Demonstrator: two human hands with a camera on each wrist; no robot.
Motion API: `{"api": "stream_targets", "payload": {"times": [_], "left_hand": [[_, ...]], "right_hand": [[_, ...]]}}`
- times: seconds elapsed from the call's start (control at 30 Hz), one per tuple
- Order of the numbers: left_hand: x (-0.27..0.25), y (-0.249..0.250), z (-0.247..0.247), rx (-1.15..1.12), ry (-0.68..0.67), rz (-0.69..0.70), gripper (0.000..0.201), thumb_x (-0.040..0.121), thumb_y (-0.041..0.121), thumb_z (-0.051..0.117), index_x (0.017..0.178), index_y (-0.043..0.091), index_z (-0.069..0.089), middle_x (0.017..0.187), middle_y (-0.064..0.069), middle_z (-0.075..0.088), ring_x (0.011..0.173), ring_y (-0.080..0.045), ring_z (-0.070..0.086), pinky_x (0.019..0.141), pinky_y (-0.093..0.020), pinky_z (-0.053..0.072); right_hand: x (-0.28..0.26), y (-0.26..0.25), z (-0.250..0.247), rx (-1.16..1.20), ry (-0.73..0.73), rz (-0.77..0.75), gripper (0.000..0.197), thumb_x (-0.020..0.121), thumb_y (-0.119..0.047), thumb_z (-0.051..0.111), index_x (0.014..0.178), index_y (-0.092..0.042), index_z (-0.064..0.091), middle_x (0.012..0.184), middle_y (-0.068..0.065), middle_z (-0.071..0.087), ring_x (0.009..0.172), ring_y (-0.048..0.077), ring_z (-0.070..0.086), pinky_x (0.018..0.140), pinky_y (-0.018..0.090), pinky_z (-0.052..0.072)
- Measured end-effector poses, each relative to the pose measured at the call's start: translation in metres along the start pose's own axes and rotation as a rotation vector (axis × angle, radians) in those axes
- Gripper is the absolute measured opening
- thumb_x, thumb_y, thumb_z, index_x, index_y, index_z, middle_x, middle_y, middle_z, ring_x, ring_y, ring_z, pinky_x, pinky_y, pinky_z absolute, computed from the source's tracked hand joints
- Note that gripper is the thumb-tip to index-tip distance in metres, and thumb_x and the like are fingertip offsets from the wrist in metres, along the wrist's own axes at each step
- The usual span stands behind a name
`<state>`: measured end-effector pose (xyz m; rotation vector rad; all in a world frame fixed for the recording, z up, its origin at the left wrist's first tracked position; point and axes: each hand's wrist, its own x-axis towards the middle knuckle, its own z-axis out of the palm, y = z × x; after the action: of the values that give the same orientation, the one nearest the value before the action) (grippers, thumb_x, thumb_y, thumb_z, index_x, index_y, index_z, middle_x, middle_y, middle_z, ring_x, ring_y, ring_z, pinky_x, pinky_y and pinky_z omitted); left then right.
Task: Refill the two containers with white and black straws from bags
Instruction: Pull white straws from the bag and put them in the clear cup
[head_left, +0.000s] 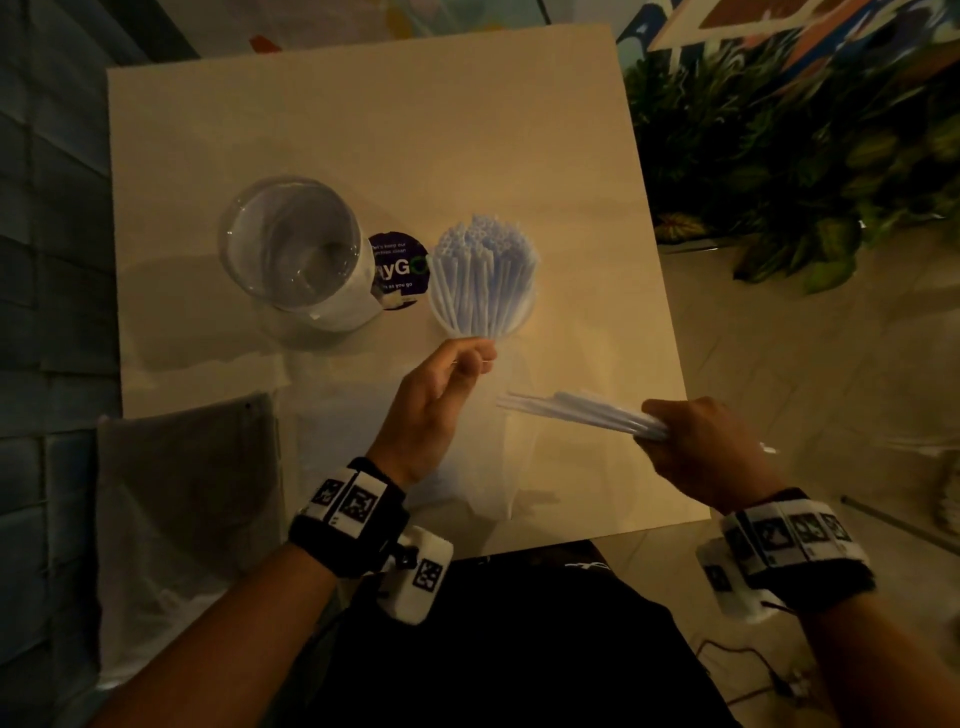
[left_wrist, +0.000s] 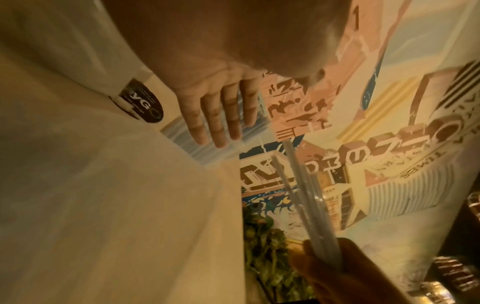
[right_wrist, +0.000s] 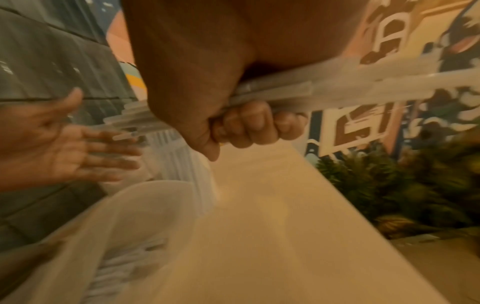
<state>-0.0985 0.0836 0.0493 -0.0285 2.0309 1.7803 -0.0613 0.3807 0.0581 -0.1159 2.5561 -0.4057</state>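
Observation:
A clear container (head_left: 483, 306) packed with upright white straws (head_left: 480, 260) stands mid-table, and an empty glass container (head_left: 291, 249) sits to its left. My left hand (head_left: 465, 364) hovers just in front of the filled container with straight fingers (left_wrist: 221, 121) and holds nothing. My right hand (head_left: 680, 436) grips a bundle of white straws (head_left: 571, 410) that lies level and points left toward the left hand. In the right wrist view the fingers (right_wrist: 249, 125) curl under the bundle (right_wrist: 324, 88). A clear bag (head_left: 498, 467) with white straws lies between my hands.
A dark bag (head_left: 187, 493) lies at the table's front-left corner. A round purple sticker (head_left: 397, 270) is on the table between the containers. Green plants (head_left: 779, 156) stand off the table's right edge. A tiled wall runs along the left.

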Motion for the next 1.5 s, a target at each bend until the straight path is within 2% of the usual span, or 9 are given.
{"api": "stream_targets", "payload": {"times": [0.27, 0.37, 0.5, 0.67, 0.97, 1.17, 1.23, 1.37, 1.5], "left_hand": [[-0.007, 0.037, 0.022, -0.072, -0.013, 0.128, 0.074, 0.088, 0.071, 0.037, 0.128, 0.012, 0.056, 0.119, -0.001, 0.067, 0.111, -0.012, 0.064, 0.090, -0.022, 0.052], [-0.007, 0.038, -0.005, -0.117, 0.109, 0.207, 0.069, 0.090, 0.068, 0.041, 0.133, 0.014, 0.049, 0.128, -0.003, 0.060, 0.119, -0.018, 0.059, 0.098, -0.030, 0.050], [-0.008, 0.003, -0.040, -0.001, 0.262, 0.103, 0.057, 0.088, 0.060, 0.055, 0.126, 0.018, 0.056, 0.124, 0.002, 0.063, 0.115, -0.015, 0.060, 0.101, -0.037, 0.049], [-0.018, -0.072, -0.072, 0.714, 0.183, -0.117, 0.061, 0.084, 0.046, 0.066, 0.136, 0.021, 0.047, 0.140, -0.003, 0.048, 0.125, -0.024, 0.047, 0.104, -0.039, 0.039], [-0.048, -0.119, -0.088, 0.900, 0.044, -0.154, 0.077, 0.075, 0.041, 0.065, 0.144, 0.017, 0.040, 0.149, -0.010, 0.039, 0.135, -0.031, 0.037, 0.111, -0.047, 0.030], [-0.038, -0.122, -0.088, 1.023, 0.033, -0.248, 0.085, 0.075, 0.037, 0.077, 0.148, 0.021, 0.035, 0.156, -0.008, 0.029, 0.141, -0.030, 0.028, 0.114, -0.047, 0.025], [-0.038, -0.128, -0.093, 1.064, 0.016, -0.290, 0.093, 0.073, 0.047, 0.076, 0.150, 0.031, 0.027, 0.160, -0.004, 0.019, 0.145, -0.029, 0.019, 0.117, -0.048, 0.020], [-0.042, -0.140, -0.100, 1.010, -0.034, -0.407, 0.105, 0.071, 0.061, 0.073, 0.151, 0.045, 0.007, 0.163, 0.007, -0.003, 0.150, -0.024, -0.003, 0.119, -0.053, 0.009], [-0.043, -0.146, -0.092, 0.995, -0.062, -0.419, 0.101, 0.073, 0.063, 0.071, 0.151, 0.046, 0.008, 0.163, 0.007, 0.000, 0.149, -0.025, 0.000, 0.119, -0.052, 0.014]], "right_hand": [[0.039, -0.114, -0.001, 0.192, 0.103, -0.339, 0.016, 0.087, -0.036, 0.058, 0.097, -0.028, 0.069, 0.074, 0.008, 0.069, 0.063, 0.032, 0.062, 0.057, 0.033, 0.040], [0.056, -0.127, -0.021, 0.354, 0.187, -0.322, 0.012, 0.093, -0.030, 0.063, 0.081, -0.030, 0.062, 0.067, 0.001, 0.064, 0.058, 0.023, 0.060, 0.056, 0.030, 0.037], [0.069, -0.148, -0.068, 0.749, 0.556, -0.337, 0.021, 0.095, -0.015, 0.065, 0.074, -0.017, 0.062, 0.059, -0.014, 0.051, 0.050, 0.000, 0.050, 0.053, 0.008, 0.033], [0.104, -0.169, -0.085, 1.182, 0.671, -0.370, 0.034, 0.097, -0.022, 0.060, 0.065, -0.022, 0.046, 0.055, 0.004, 0.045, 0.046, 0.020, 0.044, 0.047, 0.034, 0.037], [0.140, -0.177, -0.041, 1.059, 0.575, -0.277, 0.023, 0.094, -0.020, 0.069, 0.080, -0.006, 0.057, 0.072, 0.019, 0.062, 0.065, 0.033, 0.063, 0.061, 0.043, 0.054], [0.123, -0.156, -0.064, 0.975, 0.795, -0.328, 0.014, 0.094, -0.017, 0.068, 0.092, -0.009, 0.057, 0.082, -0.001, 0.061, 0.076, 0.014, 0.063, 0.072, 0.028, 0.054], [0.108, -0.138, -0.062, 0.956, 0.852, -0.311, 0.011, 0.097, -0.016, 0.063, 0.093, -0.008, 0.056, 0.081, 0.007, 0.062, 0.074, 0.020, 0.062, 0.069, 0.030, 0.053], [0.076, -0.097, -0.022, 0.903, 0.717, -0.137, 0.013, 0.100, -0.015, 0.058, 0.089, -0.009, 0.057, 0.072, 0.012, 0.061, 0.061, 0.016, 0.058, 0.060, 0.019, 0.047], [0.060, -0.063, 0.051, 0.709, 0.363, 0.147, 0.012, 0.096, -0.009, 0.060, 0.087, -0.015, 0.063, 0.072, 0.006, 0.066, 0.064, 0.023, 0.064, 0.055, 0.012, 0.046]]}}
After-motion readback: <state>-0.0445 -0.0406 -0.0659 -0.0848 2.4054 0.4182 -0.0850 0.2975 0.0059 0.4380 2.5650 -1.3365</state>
